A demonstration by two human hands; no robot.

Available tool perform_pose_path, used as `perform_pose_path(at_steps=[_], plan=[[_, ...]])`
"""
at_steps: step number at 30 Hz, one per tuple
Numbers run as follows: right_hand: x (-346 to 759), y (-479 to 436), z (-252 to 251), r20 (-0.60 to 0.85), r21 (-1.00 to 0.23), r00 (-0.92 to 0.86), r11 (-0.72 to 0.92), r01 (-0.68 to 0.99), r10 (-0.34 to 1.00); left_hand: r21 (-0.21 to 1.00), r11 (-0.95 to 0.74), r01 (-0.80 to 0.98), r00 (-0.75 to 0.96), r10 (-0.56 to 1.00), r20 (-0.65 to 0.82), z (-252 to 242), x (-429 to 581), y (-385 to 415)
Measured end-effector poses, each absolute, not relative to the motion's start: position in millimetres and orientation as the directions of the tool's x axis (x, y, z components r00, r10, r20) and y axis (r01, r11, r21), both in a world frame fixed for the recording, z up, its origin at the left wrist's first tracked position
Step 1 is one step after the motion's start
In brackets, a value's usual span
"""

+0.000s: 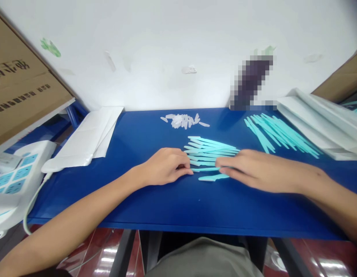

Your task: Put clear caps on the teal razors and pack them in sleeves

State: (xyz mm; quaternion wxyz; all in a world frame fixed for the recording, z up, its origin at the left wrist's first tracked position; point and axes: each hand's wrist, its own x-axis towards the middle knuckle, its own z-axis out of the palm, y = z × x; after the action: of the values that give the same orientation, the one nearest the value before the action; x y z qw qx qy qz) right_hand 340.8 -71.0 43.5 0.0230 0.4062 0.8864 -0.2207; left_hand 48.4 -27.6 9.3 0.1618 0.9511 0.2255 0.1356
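Observation:
Several turquoise sticks (207,145) lie side by side in the middle of the blue table, pointing left to right. My left hand (168,166) is at their left ends, thumb and fingers pinched on the tip of one stick (204,169). At the right part of that same stick is my right hand (244,169), its thumb and index finger closed on it. Nearest the table's front edge, another turquoise stick (210,178) lies partly under my right fingers. Behind the row sits a small pile of translucent whitish pieces (182,121).
More turquoise sticks (279,132) lie at the back right, beside clear plastic bags (319,123). White bags (82,134) lie at the left, near a white power strip (25,173) and a cardboard box (22,77). A white wall (155,50) stands behind the table (166,207).

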Motion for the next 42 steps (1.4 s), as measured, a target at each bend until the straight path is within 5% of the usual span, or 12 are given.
perform_pose_path(at_steps=[7,12,17,23,28,34,42], plan=[[338.5,-73.8,43.2,-0.25,-0.342,-0.644,0.556,0.757,0.723,0.123,-0.931,0.344,0.905,0.363,0.222,15.2,42.2,-22.5],[347.4,-71.3,42.7,-0.22,-0.319,-0.58,0.504,0.803,0.785,-0.112,-0.839,0.533,0.846,0.523,0.108,37.2,13.2,-2.5],[351.4,-71.3,44.1,-0.257,-0.29,-0.469,0.395,0.872,0.845,0.023,-0.83,0.557,0.831,0.556,-0.022,43.9,4.1,3.8],[351.6,-67.8,43.7,-0.172,-0.308,-0.505,0.44,0.843,0.846,0.166,-0.895,0.415,0.906,0.423,0.017,42.0,23.2,-16.6],[351.2,-67.1,42.4,-0.088,-0.313,-0.54,0.492,0.813,0.837,0.053,-0.967,0.25,0.955,0.255,0.15,25.1,45.7,-38.9],[353.2,-67.0,42.3,-0.053,-0.29,-0.546,0.51,0.81,0.836,-0.01,-0.962,0.271,0.907,0.252,0.337,-1.3,61.0,-44.6],[347.0,-65.7,45.0,-0.027,-0.259,-0.593,0.568,0.781,0.804,0.001,-0.945,0.326,0.906,0.313,0.285,3.4,56.0,-41.7]])
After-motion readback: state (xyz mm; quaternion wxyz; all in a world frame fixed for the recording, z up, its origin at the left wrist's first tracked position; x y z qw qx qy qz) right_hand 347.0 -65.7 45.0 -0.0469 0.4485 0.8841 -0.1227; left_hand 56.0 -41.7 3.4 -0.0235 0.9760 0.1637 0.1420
